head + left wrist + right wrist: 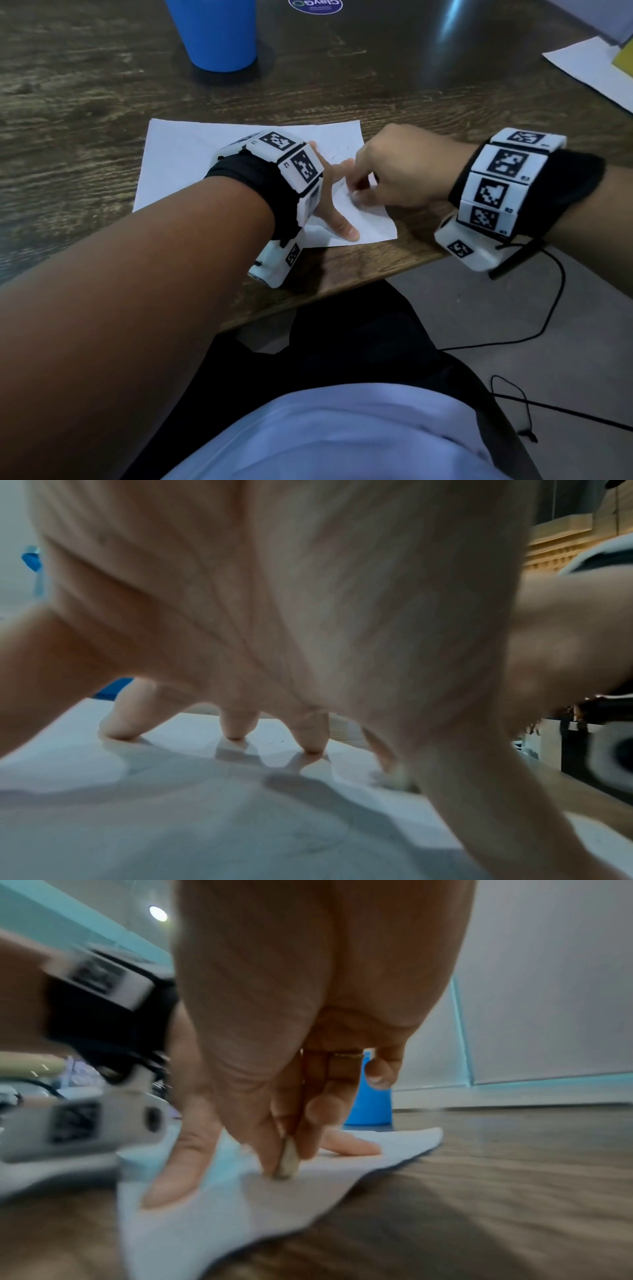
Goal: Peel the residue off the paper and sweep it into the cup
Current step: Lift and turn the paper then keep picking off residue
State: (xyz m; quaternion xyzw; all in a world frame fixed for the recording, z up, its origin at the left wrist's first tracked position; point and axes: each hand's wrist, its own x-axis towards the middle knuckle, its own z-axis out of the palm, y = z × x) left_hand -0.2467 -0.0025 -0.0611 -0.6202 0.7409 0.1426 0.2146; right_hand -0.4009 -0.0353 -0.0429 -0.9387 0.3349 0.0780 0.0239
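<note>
A white paper (191,164) lies near the front edge of the wooden table. My left hand (334,195) is spread flat on it, and its fingertips (236,729) press the paper (171,818) down. My right hand (356,192) is just right of the left, fingers curled downward. Its thumb and a finger pinch a small grey-beige piece (287,1161) whose lower end touches the paper (212,1226). Faint dark marks show on the sheet near the fingers. The blue cup (215,34) stands upright behind the paper at the far left, also seen as the cup (369,1107).
A dark flat object with a round sticker (315,7) lies at the back. Another white sheet (589,72) and a yellow item (625,58) are at the far right. The table's front edge (342,291) runs just under my wrists. A black cable (548,308) trails on the floor.
</note>
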